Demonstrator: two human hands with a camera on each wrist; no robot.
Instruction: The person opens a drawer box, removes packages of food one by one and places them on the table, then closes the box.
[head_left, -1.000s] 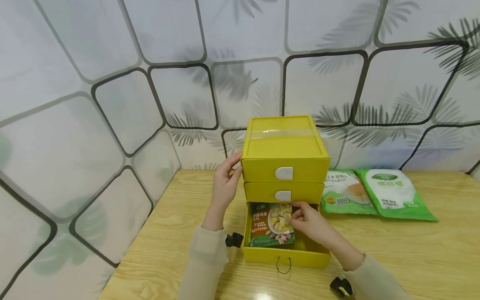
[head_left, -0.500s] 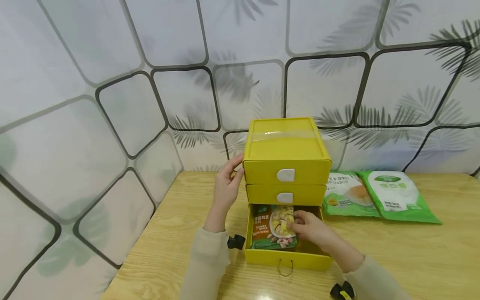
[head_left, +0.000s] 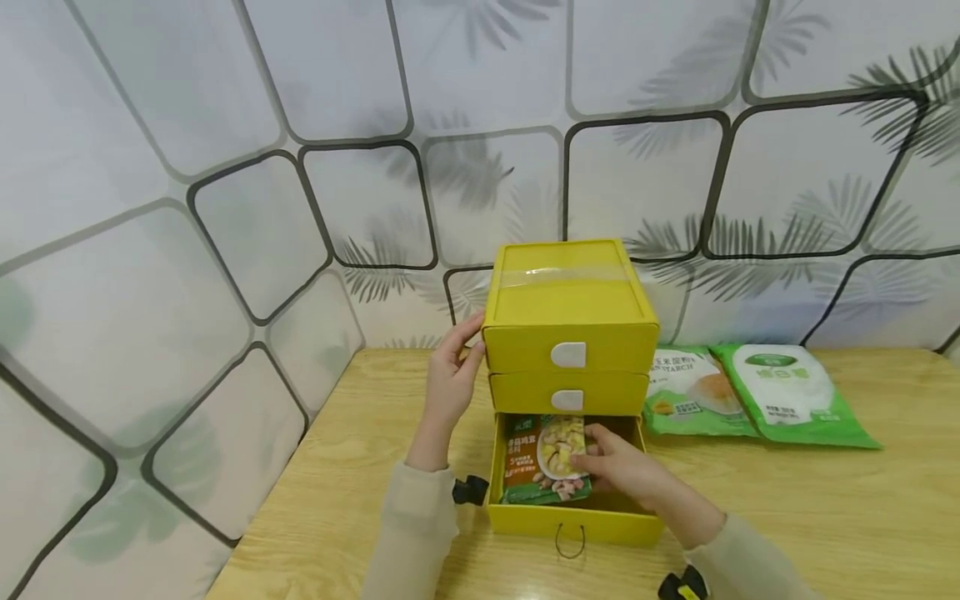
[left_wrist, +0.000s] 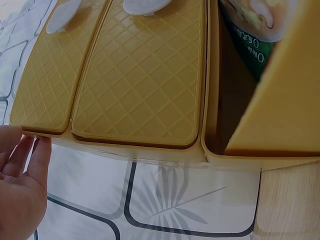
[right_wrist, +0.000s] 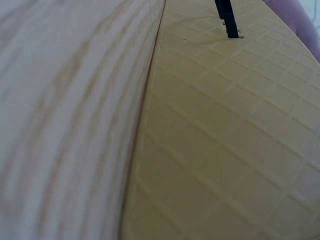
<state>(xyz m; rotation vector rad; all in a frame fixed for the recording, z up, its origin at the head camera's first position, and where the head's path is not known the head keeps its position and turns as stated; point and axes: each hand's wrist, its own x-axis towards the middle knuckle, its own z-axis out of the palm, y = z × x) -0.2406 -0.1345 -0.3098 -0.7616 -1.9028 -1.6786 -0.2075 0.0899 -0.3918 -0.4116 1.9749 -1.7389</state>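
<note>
A yellow drawer cabinet [head_left: 570, 287] stands on the table with its bottom drawer [head_left: 573, 522] pulled out. Inside that drawer, toward the left, lies a soup packet [head_left: 543, 467] with a bowl of food printed on it. My right hand [head_left: 626, 467] reaches into the drawer and pinches the packet's right edge between thumb and fingers. My left hand [head_left: 452, 379] rests its extended fingers against the cabinet's upper left side; the left wrist view shows those fingertips [left_wrist: 42, 145] at the cabinet's edge. In the right wrist view, the drawer front [right_wrist: 220, 135] hides the packet.
Two green and white bags, a starch bag [head_left: 693, 392] and another bag [head_left: 795, 392], lie right of the cabinet on the wooden table [head_left: 795, 517]. Two upper drawers are closed, with white pull tabs [head_left: 567, 355]. A thin dark loop handle [head_left: 570, 542] hangs from the drawer front. A patterned wall stands behind.
My right hand has sunk slightly deeper into the drawer, its index finger lower beside the packet. The left hand keeps its place on the cabinet. The head view shifts slightly.
</note>
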